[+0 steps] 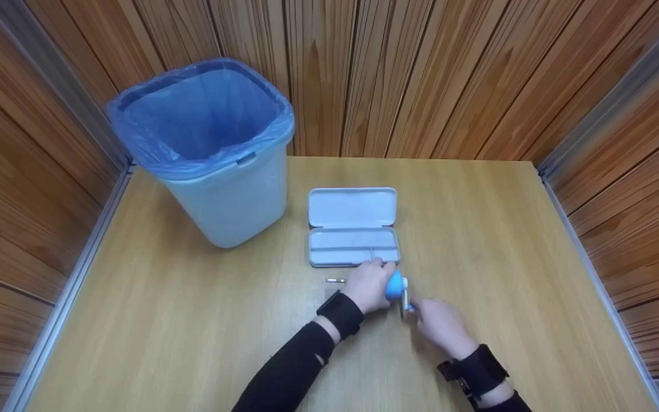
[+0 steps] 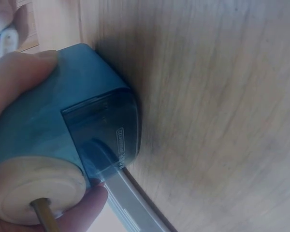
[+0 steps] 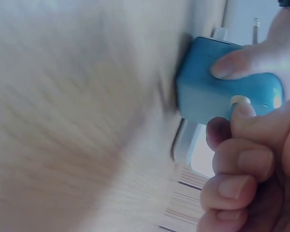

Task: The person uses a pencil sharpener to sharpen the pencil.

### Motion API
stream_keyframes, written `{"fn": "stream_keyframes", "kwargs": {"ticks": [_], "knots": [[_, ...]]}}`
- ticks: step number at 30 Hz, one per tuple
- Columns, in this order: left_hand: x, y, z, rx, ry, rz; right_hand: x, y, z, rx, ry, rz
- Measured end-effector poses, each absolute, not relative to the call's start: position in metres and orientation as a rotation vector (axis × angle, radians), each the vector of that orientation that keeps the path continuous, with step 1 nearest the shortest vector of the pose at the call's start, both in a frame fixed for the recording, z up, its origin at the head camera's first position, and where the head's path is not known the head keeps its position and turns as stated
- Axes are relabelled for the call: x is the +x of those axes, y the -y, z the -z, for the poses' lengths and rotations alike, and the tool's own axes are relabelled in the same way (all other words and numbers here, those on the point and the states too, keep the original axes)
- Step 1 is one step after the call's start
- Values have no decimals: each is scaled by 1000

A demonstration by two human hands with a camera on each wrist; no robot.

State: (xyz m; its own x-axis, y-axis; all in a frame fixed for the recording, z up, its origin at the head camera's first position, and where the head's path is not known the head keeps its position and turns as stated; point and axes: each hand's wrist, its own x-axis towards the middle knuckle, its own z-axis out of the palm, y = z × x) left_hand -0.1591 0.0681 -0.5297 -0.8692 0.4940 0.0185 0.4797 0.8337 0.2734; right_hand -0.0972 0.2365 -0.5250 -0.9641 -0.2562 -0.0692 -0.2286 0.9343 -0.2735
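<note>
A blue hand-crank pencil sharpener stands on the table, gripped across its body by my left hand. A pencil is stuck into the round pale front of the sharpener; its tail end sticks out to the left of that hand in the head view. On the sharpener's right side, my right hand pinches the knob of the crank between thumb and curled fingers. The left wrist view shows the dark see-through shavings drawer facing the camera. Just behind the left hand lies an open, light-coloured pencil case.
At the back left stands a pale waste bin lined with a blue bag. Wood-panelled walls enclose the wooden table at the back and both sides, with metal strips along the side edges.
</note>
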Motion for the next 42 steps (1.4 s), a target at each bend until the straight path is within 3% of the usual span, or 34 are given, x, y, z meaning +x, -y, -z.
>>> {"fn": "stream_keyframes", "kwargs": {"ticks": [16,42], "knots": [[-159,-69,531,791,-2951,-455,-126,-241,489,-373,-2999,534],[-160,-68,530,791,-2941,-428,-177,-234,492,-315,-2918,324]]}}
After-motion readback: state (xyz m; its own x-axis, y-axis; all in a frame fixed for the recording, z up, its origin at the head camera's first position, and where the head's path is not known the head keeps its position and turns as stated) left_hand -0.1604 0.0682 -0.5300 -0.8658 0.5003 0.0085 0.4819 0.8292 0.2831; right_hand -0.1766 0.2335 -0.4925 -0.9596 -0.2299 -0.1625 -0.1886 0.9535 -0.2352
